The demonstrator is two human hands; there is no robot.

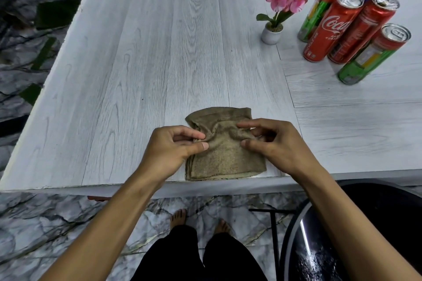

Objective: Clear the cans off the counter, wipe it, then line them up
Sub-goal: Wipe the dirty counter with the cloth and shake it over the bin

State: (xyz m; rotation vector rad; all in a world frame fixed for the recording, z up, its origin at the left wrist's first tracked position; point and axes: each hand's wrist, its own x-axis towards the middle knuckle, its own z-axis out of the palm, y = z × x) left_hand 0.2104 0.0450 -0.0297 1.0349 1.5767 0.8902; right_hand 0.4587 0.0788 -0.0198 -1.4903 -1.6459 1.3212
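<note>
Here, cloth on counter; marble floor.

Grey veined marble floor (glossy), round black table at right

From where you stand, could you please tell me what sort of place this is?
Probably a home kitchen or bar area: a pale wood-grain counter, drink cans grouped beside a small potted orchid, and a marble-patterned floor below.

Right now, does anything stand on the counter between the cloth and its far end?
Nothing visible does: the cans and the flower pot stand aside on the right, off the path of the cloth.
</note>
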